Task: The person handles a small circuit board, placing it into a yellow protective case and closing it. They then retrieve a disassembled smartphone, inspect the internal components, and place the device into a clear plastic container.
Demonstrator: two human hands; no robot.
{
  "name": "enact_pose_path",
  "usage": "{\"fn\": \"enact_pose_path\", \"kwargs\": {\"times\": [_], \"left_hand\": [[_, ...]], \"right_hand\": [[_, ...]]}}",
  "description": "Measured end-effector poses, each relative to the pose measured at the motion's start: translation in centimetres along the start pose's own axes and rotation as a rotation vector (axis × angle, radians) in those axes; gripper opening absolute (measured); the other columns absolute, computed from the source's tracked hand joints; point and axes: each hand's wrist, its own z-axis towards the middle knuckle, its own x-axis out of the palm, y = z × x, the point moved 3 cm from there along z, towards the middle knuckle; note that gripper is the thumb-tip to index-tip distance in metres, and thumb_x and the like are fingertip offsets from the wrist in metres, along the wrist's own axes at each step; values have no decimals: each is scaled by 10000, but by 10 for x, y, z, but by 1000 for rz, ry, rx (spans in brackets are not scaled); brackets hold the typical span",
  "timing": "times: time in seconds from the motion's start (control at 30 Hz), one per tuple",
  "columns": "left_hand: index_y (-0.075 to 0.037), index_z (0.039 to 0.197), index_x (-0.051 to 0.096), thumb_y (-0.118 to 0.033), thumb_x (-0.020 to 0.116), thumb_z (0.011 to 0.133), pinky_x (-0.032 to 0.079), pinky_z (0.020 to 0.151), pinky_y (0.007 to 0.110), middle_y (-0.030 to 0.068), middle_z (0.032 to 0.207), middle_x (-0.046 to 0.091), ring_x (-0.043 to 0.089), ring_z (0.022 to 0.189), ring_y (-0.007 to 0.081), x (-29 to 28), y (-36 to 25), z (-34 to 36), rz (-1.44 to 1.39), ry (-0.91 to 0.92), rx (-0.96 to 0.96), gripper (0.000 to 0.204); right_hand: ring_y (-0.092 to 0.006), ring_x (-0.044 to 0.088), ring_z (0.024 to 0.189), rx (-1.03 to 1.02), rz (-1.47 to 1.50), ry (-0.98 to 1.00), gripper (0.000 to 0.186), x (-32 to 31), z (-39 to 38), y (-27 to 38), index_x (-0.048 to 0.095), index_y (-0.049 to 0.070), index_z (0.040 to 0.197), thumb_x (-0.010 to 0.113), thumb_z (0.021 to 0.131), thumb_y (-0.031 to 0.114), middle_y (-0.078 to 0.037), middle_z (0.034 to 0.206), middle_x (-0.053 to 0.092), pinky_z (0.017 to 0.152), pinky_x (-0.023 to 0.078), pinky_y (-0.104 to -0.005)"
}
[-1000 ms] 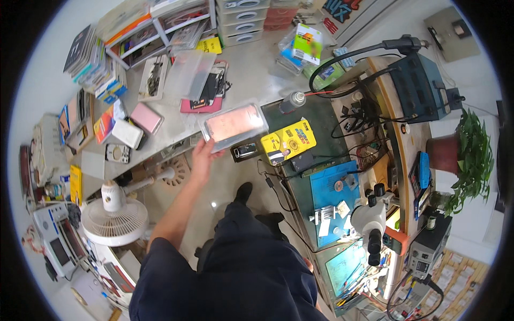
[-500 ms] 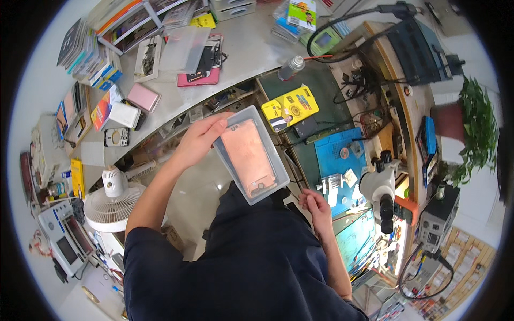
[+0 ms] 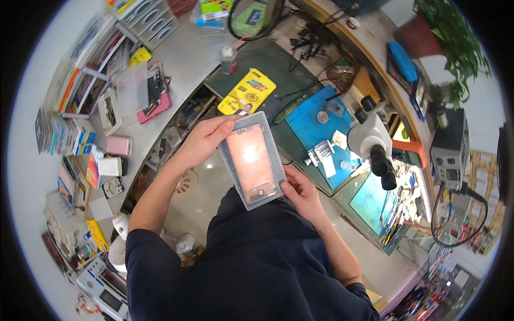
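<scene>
In front of my body is a translucent plastic box (image 3: 277, 144), open at the top and slightly tilted. Inside it lies a flat, copper-coloured, phone-shaped part (image 3: 251, 168) with a bright glare on its upper half and a small dark section at its lower end. My left hand (image 3: 206, 140) grips the box's upper left edge, thumb over the rim. At the lower right corner, my right hand (image 3: 302, 195) holds the box too, its fingers partly hidden.
A yellow package (image 3: 248, 92) and a spray can (image 3: 228, 59) lie and stand on the green bench. Right of them are a blue mat (image 3: 308, 125), a white microscope (image 3: 369, 139) and a lit teal pad (image 3: 375, 195). Phones and a pink case (image 3: 119, 145) sit on the left counter.
My right hand has come up and taken hold of the box's lower right corner. My view has turned right, toward the bench; my left hand keeps its grip.
</scene>
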Motion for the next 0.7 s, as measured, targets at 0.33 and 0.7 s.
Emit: {"fn": "enact_pose_path", "kwargs": {"times": [0.33, 0.7], "left_hand": [[-6, 1302, 605, -303, 470, 1050, 466, 910, 259, 50, 1155, 671, 602, 1028, 118, 46, -19, 49, 60, 208, 7, 413], [-16, 1432, 448, -210, 547, 1022, 471, 778, 246, 23, 1089, 630, 568, 903, 79, 81, 21, 49, -149, 153, -135, 465]], "right_hand": [[-102, 618, 965, -34, 12, -186, 478, -26, -31, -10, 468, 47, 1442, 595, 996, 162, -62, 1180, 673, 822, 505, -268], [-99, 617, 948, 1, 46, -313, 455, -50, -43, -35, 516, 78, 1424, 559, 975, 140, -39, 1096, 686, 837, 507, -280]]}}
